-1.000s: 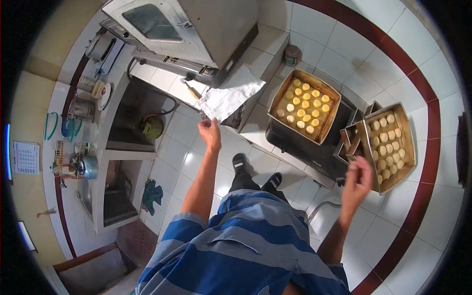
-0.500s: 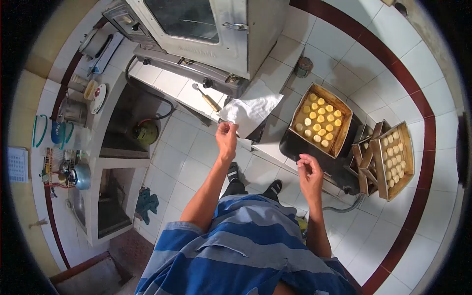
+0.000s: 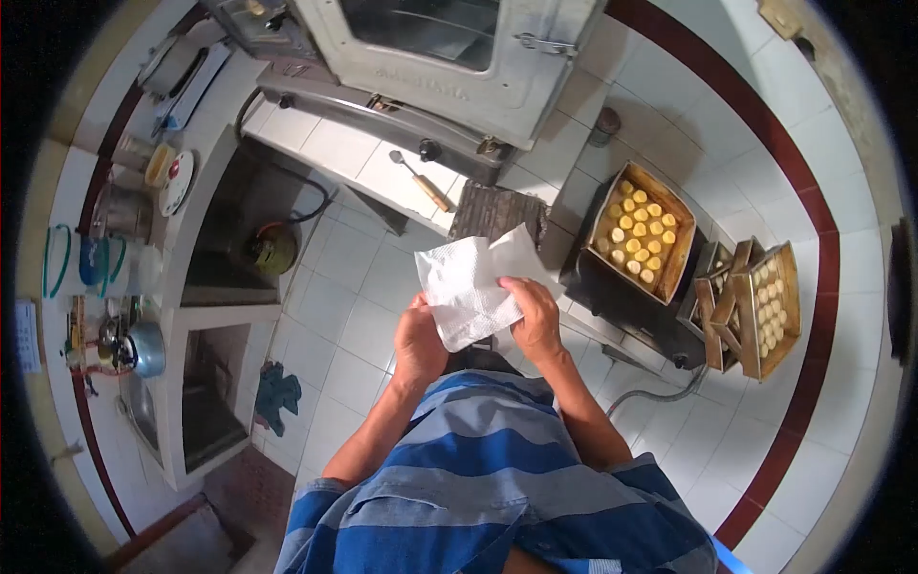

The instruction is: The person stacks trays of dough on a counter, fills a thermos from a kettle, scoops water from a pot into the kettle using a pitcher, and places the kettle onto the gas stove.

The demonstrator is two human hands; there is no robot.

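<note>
A white textured paper towel (image 3: 469, 292) is held up in front of my body between both hands. My left hand (image 3: 421, 342) grips its lower left side with curled fingers. On the right side, my right hand (image 3: 535, 316) pinches the sheet, thumb and fingers folded over it. Just beyond the towel lies a dark ridged slab (image 3: 497, 215) at the counter's edge, partly covered by the sheet. Left of that slab, a small tool with a wooden handle and metal head (image 3: 421, 182) rests on the white tiles.
A metal oven (image 3: 430, 81) stands ahead on the counter. To the right, a tray of yellow-topped rounds (image 3: 612, 191) sits on a black surface. Beside it are stacked trays (image 3: 741, 320), the outer one with pale rounds. A gas cylinder (image 3: 273, 251) stands under the left counter.
The paper towel has come off the dark slab toward my body, uncovering most of it. My right hand has moved left and taken hold of the sheet. The view has shifted slightly.
</note>
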